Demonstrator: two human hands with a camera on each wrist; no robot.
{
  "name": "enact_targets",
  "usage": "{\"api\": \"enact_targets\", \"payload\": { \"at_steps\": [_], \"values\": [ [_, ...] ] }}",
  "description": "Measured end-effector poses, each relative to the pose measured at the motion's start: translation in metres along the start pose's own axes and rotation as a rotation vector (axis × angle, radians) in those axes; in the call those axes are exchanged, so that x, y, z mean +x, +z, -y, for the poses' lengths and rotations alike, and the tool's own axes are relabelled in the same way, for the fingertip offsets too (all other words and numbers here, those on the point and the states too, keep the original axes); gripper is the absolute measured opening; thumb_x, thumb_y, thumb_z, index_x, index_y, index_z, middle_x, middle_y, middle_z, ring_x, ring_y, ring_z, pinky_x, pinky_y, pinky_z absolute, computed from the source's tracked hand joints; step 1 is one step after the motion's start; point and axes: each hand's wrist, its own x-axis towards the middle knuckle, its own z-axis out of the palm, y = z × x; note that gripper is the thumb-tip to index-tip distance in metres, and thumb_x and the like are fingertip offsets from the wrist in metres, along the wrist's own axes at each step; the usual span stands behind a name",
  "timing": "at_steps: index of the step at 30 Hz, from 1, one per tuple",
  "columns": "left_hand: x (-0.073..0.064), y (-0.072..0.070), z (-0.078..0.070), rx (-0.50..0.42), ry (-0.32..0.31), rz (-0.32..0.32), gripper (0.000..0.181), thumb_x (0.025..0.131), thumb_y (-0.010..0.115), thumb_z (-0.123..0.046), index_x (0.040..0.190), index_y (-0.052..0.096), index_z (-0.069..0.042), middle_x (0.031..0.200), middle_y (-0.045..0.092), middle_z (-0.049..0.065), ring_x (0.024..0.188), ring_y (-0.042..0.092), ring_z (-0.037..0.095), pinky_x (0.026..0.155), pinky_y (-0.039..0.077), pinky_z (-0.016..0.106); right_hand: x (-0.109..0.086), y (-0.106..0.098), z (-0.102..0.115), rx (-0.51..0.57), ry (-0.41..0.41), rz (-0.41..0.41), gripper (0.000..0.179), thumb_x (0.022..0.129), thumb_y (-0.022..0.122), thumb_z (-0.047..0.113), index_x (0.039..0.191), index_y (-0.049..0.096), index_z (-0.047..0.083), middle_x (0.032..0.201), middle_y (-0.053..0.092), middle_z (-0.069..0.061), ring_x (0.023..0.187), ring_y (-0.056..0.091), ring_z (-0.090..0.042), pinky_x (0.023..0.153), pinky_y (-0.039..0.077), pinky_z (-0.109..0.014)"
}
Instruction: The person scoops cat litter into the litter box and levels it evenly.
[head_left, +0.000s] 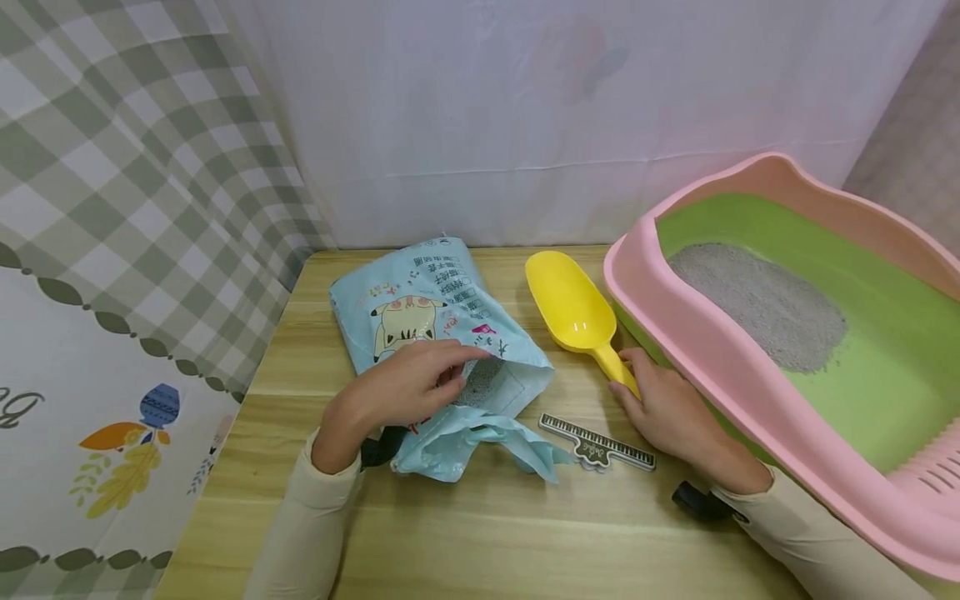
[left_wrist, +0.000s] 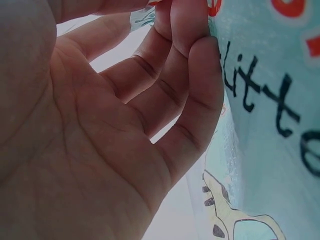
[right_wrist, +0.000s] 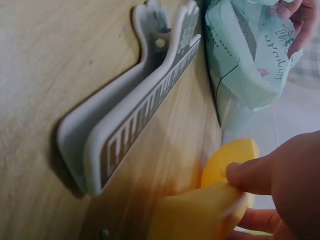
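Observation:
A light blue bag of litter [head_left: 397, 283] lies on the table with its mouth toward me, grey granules showing inside. At that mouth my left hand [head_left: 405, 379] pinches the bag's edge. Close up in the left wrist view, the left hand's curled fingers [left_wrist: 187, 90] lie against the printed bag [left_wrist: 265, 145]. Thumb and fingers of my right hand [head_left: 667, 408] hold the handle of a yellow scoop [head_left: 570, 304]. The scoop's bowl points away from me and looks bare. Part of the yellow handle [right_wrist: 185, 215] shows in the right wrist view.
A pink and green litter box [head_left: 675, 304] stands at the right, with a patch of grey litter [head_left: 757, 304] on its floor. Between the hands lies a clip with a piano-key pattern [head_left: 596, 446]. Checked cloth [head_left: 172, 167] hangs at the left, and a pale curtain [head_left: 465, 108] behind.

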Motion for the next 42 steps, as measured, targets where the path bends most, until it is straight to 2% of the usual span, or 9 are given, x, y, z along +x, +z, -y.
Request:
{"api": "enact_targets", "payload": {
  "at_steps": [5, 16, 24, 30, 38, 42],
  "values": [
    [0.0002, -0.0002, 0.0011, -0.010, 0.001, 0.003, 0.043, 0.106, 0.059, -0.005, 0.148, 0.069, -0.006, 0.085, 0.052, -0.009, 0.075, 0.049, 0.007, 0.073, 0.048, 0.030, 0.0011, -0.0002, -0.0026, -0.028, -0.026, 0.009, 0.040, 0.107, 0.071, 0.012, 0.139, 0.054, -0.006, 0.104, 0.065, -0.012, 0.082, 0.058, -0.023, 0.070, 0.051, -0.044],
    [0.0001, -0.0009, -0.0001, -0.016, -0.012, 0.008, 0.042, 0.106, 0.060, -0.005, 0.147, 0.069, -0.006, 0.085, 0.052, -0.009, 0.075, 0.049, 0.007, 0.074, 0.048, 0.031, 0.0023, -0.0011, -0.0042, -0.039, -0.051, 0.008, 0.039, 0.105, 0.072, 0.011, 0.136, 0.053, -0.005, 0.104, 0.066, -0.014, 0.084, 0.060, -0.026, 0.074, 0.052, -0.048],
    [0.0005, -0.0013, -0.0001, -0.024, -0.012, 0.009, 0.043, 0.105, 0.059, -0.004, 0.147, 0.069, -0.005, 0.084, 0.052, -0.009, 0.075, 0.049, 0.008, 0.073, 0.048, 0.031, 0.0028, -0.0026, -0.0031, -0.032, -0.008, 0.028, 0.052, 0.103, 0.076, 0.018, 0.143, 0.053, -0.004, 0.100, 0.063, -0.010, 0.081, 0.056, -0.023, 0.070, 0.048, -0.043],
    [0.0000, -0.0019, -0.0007, -0.028, -0.015, 0.013, 0.042, 0.106, 0.059, -0.004, 0.147, 0.069, -0.005, 0.084, 0.052, -0.009, 0.073, 0.049, 0.007, 0.072, 0.048, 0.030, 0.0020, -0.0029, -0.0024, -0.029, -0.002, 0.021, 0.060, 0.100, 0.079, 0.021, 0.147, 0.053, -0.006, 0.102, 0.065, -0.011, 0.084, 0.059, -0.025, 0.073, 0.049, -0.045],
    [0.0001, -0.0012, -0.0013, -0.031, -0.004, 0.007, 0.041, 0.106, 0.057, -0.003, 0.144, 0.071, -0.006, 0.084, 0.051, -0.009, 0.075, 0.048, 0.007, 0.073, 0.048, 0.030, 0.0016, -0.0038, -0.0049, -0.002, 0.018, 0.039, 0.064, 0.099, 0.080, 0.021, 0.149, 0.050, -0.007, 0.096, 0.060, -0.009, 0.074, 0.051, -0.020, 0.064, 0.043, -0.038],
    [-0.0031, 0.0006, -0.0021, -0.039, -0.009, 0.002, 0.042, 0.106, 0.057, -0.003, 0.145, 0.072, -0.009, 0.086, 0.054, -0.009, 0.073, 0.048, 0.007, 0.070, 0.048, 0.029, 0.0011, -0.0050, -0.0045, 0.014, 0.017, 0.066, 0.066, 0.099, 0.080, 0.022, 0.150, 0.049, -0.006, 0.102, 0.062, -0.011, 0.078, 0.053, -0.020, 0.068, 0.046, -0.040]
  ]
}}
